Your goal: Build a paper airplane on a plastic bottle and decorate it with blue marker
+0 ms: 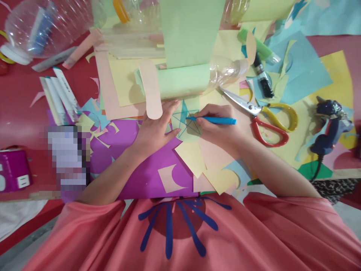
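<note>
Between my hands lies a small pale green sheet of paper [193, 131] with a star outlined in blue; the star's upper point is coloured in. My right hand [218, 120] grips a blue marker [220, 120], its tip on the star. Fingers spread, my left hand [159, 131] rests flat at the sheet's left edge. A pale pink paper strip [152, 90] overlaps the back of that hand. Just beyond is a plastic bottle [225, 71] on its side, wrapped in light green paper [183, 79].
Scissors [256, 113] with red and yellow handles lie right of my right hand. A dark blue glue gun [327, 128] with a cord sits far right. Several white markers [60, 94], a blurred phone-like object [67, 158] and a large clear bottle [56, 26] are left. Paper scraps cover purple paper [158, 169].
</note>
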`<state>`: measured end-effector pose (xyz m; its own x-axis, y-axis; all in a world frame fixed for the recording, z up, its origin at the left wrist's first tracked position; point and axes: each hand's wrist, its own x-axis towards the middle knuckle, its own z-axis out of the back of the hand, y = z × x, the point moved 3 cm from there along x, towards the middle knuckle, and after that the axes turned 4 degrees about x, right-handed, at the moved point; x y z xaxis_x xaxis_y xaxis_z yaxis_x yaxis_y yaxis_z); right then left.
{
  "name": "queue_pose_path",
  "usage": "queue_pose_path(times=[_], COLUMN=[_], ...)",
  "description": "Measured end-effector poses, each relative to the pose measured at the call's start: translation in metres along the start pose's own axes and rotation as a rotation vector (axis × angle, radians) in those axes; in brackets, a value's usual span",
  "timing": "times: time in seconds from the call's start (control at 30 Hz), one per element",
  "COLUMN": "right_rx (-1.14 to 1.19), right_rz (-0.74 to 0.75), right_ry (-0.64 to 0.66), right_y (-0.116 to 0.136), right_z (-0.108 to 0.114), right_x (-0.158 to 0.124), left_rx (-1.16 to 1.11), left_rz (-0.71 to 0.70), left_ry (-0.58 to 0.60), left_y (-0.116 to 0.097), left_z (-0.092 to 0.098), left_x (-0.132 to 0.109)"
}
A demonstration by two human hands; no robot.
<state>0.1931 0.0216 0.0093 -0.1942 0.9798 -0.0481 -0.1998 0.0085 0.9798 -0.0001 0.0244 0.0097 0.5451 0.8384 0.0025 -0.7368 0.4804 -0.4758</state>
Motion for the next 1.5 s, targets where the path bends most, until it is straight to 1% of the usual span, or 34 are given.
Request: queue_pose_path(times=[0.2, 0.27, 0.37, 0.43, 0.57, 0.83, 0.97, 1.23, 1.3, 1.43, 1.5], right_rx=[0.028, 0.045, 0.075, 0.071, 0.048, -0.083, -0.055, 0.014, 0.040, 0.062, 0.056], right_rz=[-0.001, 0.014, 0.046, 0.054, 0.060, 0.037, 0.034, -0.002, 0.004, 0.052, 0.054], right_ry=[0.069, 0.037, -0.069, -0.087, -0.069, -0.019, -0.018, 0.072, 0.058, -0.058, -0.077], right_y=[0.0003, 0.0012, 0.0016, 0.0007, -0.0014, 0.0002, 0.0019, 0.0019, 0.0021, 0.0021, 0.0014], right_z=[-0.0018, -0.0001, 0.0037, 0.0043, 0.0041, 0.0039, 0.0016, 0.0000, 0.0016, 0.0058, 0.0059], right_x=[0.0000, -0.0001, 0.0015, 0.0029, 0.0040, -0.0002, -0.0008, -0.0019, -0.0016, 0.0020, 0.0038], left_rx=[-0.007, -0.006, 0.002, 0.009, 0.015, 0.001, 0.013, 0.031, 0.036, 0.029, 0.017], left_rz=[0.001, -0.003, 0.012, 0.023, 0.022, 0.010, 0.007, -0.023, -0.021, -0.003, 0.008], left_ry=[0.003, 0.005, 0.012, 0.014, 0.024, 0.009, 0.015, -0.002, 0.000, 0.002, 0.008], left_y=[0.0019, 0.0019, 0.0011, 0.0003, -0.0006, 0.0004, 0.0013, 0.0023, 0.0019, 0.0011, 0.0009], left_z=[-0.0013, -0.0016, -0.0011, -0.0003, 0.0004, -0.0005, -0.0010, -0.0025, -0.0021, -0.0008, -0.0004], left_x=[-0.0004, -0.0002, 0.0003, 0.0005, 0.0006, 0.0001, -0.0003, -0.0009, -0.0008, -0.0004, -0.0002])
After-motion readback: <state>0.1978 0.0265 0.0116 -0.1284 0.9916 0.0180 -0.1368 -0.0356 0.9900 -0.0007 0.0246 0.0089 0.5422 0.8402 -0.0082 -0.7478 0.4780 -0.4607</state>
